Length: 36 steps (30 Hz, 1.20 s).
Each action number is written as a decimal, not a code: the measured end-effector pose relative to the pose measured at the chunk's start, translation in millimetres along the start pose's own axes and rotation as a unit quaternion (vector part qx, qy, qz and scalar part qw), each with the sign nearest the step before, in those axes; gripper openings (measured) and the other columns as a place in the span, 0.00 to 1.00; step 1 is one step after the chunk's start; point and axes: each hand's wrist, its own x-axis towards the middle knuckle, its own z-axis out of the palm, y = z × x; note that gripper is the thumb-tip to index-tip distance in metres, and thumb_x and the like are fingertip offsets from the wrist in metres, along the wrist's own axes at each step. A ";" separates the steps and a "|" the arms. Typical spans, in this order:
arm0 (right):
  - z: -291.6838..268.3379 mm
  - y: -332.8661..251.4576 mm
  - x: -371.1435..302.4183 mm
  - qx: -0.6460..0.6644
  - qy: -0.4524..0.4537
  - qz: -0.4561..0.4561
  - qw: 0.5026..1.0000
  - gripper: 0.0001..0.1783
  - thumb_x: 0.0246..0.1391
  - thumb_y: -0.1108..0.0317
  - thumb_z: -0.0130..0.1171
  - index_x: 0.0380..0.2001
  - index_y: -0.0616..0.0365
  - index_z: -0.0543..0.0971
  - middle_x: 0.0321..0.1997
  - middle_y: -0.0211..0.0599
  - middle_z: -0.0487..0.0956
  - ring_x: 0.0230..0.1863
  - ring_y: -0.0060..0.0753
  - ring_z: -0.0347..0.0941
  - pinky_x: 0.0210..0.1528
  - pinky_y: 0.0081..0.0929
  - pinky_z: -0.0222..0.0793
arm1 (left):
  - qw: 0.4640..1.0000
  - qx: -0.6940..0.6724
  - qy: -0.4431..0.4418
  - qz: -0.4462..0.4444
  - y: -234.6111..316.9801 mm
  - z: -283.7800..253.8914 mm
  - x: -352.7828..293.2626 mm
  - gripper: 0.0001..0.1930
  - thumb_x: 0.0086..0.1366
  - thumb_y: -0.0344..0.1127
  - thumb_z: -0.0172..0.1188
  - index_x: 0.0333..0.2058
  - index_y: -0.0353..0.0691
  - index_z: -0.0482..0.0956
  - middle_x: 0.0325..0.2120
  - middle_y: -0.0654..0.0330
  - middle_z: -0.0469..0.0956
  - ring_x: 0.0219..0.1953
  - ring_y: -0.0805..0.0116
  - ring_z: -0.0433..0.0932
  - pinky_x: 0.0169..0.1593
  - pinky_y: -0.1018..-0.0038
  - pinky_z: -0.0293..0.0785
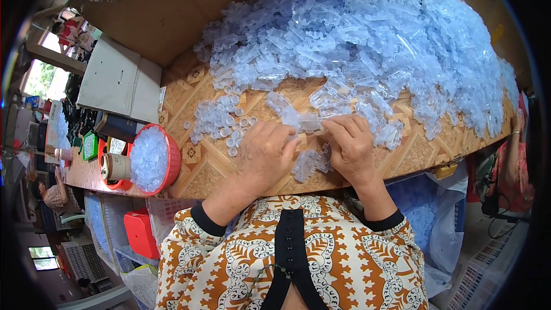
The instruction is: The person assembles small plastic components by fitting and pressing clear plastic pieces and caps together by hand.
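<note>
A clear rectangular plastic piece (310, 122) lies between my two hands, just above the tabletop. My right hand (350, 144) pinches its right end between thumb and forefinger. My left hand (265, 149) is closed beside the left end, fingers curled and thumb bent in; what its fingertips hold is hidden. Small round clear caps (221, 116) lie loose to the left of my left hand. Several joined clear plastic pieces (307, 165) rest on the table between my wrists, and more (376, 117) lie beyond my right hand.
A large heap of clear plastic pieces (356, 28) covers the table's far side against a cardboard wall (149, 11). At left stand a red basin (173, 161) full of clear parts, a tin can (116, 167) and a white box (117, 80). Other people are in the background.
</note>
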 end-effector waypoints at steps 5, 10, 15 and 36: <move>-6.8 -3.7 -1.9 0.105 0.028 0.033 0.994 0.29 0.44 0.76 0.67 0.55 0.60 0.80 0.51 0.46 0.82 0.49 0.50 0.77 0.51 0.42 0.71 | 0.994 -0.102 0.044 -0.010 13.0 12.2 -0.4 0.09 0.59 0.30 0.72 0.37 0.38 0.83 0.31 0.55 0.82 0.35 0.56 0.79 0.38 0.64 0.75; -11.1 -0.8 -1.0 0.213 -0.042 0.060 0.974 0.43 0.46 0.65 0.76 0.66 0.63 0.72 0.64 0.49 0.77 0.56 0.47 0.77 0.59 0.40 0.71 | 0.969 -0.235 0.001 -0.076 28.0 17.0 -1.0 0.07 0.63 0.31 0.69 0.38 0.38 0.82 0.33 0.55 0.82 0.36 0.56 0.81 0.40 0.65 0.77; -9.7 -1.0 -0.7 0.274 -0.043 0.077 0.958 0.35 0.48 0.71 0.73 0.61 0.63 0.76 0.61 0.49 0.79 0.54 0.45 0.78 0.56 0.38 0.73 | 0.920 -0.358 -0.046 -0.151 27.5 23.2 -2.0 0.05 0.65 0.28 0.66 0.38 0.37 0.81 0.32 0.56 0.82 0.36 0.61 0.81 0.38 0.68 0.76; -3.3 -5.7 0.8 0.117 0.103 0.142 0.978 0.17 0.48 0.84 0.66 0.43 0.64 0.84 0.36 0.45 0.84 0.33 0.45 0.80 0.35 0.33 0.74 | 0.995 0.083 0.001 -0.051 -54.4 29.2 27.6 0.25 0.58 0.39 0.73 0.52 0.37 0.78 0.51 0.52 0.77 0.53 0.50 0.75 0.57 0.55 0.71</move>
